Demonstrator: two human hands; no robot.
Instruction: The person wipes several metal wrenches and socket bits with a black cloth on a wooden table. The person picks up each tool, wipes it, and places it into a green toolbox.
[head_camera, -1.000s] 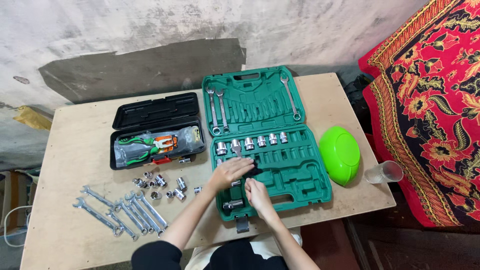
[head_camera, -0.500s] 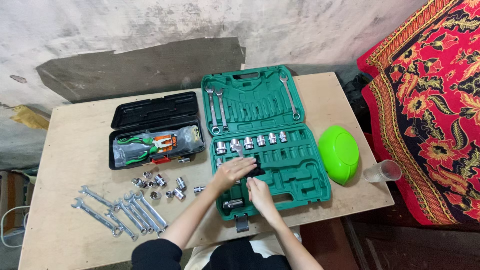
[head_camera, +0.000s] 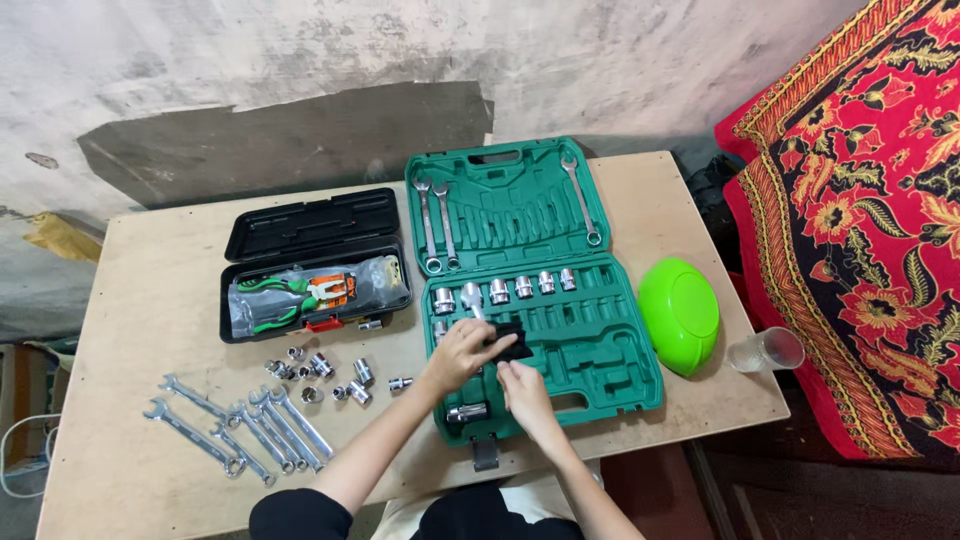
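Note:
My left hand (head_camera: 460, 352) is closed over a black-handled tool (head_camera: 511, 340) above the lower half of an open green tool case (head_camera: 610, 345). The tool's chrome end (head_camera: 471, 296) pokes out beyond my fingers, close to a row of chrome sockets (head_camera: 505, 288). My right hand (head_camera: 522, 390) lies just below, and its fingertips pinch the black handle from underneath. One large socket (head_camera: 466, 412) rests in the case near its front edge. Three wrenches (head_camera: 437, 225) sit in the case lid.
An open black toolbox (head_camera: 310, 225) with green-handled pliers stands to the left. Loose sockets (head_camera: 325, 370) and several wrenches (head_camera: 240, 425) lie on the wooden table (head_camera: 150, 300). An upturned green bowl (head_camera: 680, 312) and a clear glass (head_camera: 765, 348) are on the right, beside red patterned cloth (head_camera: 860, 220).
My left hand has slid slightly toward me and turned, uncovering more of the black handle. My right hand stays under it. Nothing else has moved.

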